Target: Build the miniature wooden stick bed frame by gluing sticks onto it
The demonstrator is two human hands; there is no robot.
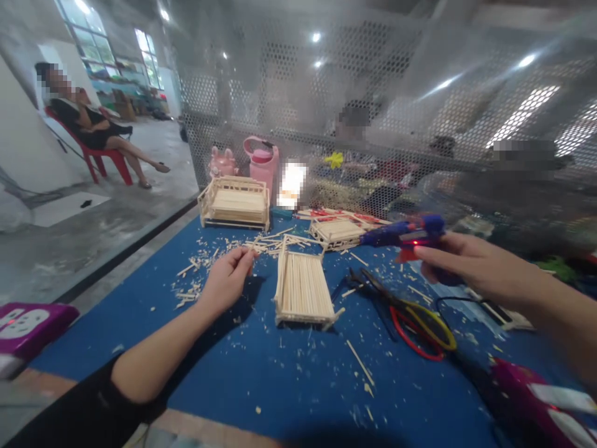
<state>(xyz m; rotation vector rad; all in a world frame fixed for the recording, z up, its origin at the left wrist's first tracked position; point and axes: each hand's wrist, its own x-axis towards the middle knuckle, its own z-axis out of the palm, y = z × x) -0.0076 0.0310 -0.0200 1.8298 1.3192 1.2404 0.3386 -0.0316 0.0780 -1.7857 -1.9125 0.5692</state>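
My right hand grips a blue hot glue gun with a red light glowing on its side; its nozzle points left, towards a small stick frame. My left hand is closed in a pinch above the table, and what its fingertips hold, if anything, is too small to make out. Between the hands a little piece of furniture made of wooden sticks stands on the blue table, with a slatted seat and upright posts. Behind it, to the left, is a finished-looking miniature stick bench.
Scissors with red and yellow handles lie right of centre. Stick scraps litter the blue table. A pink container stands by the perforated metal screen. Purple power strips flank the table. A person sits on a red chair.
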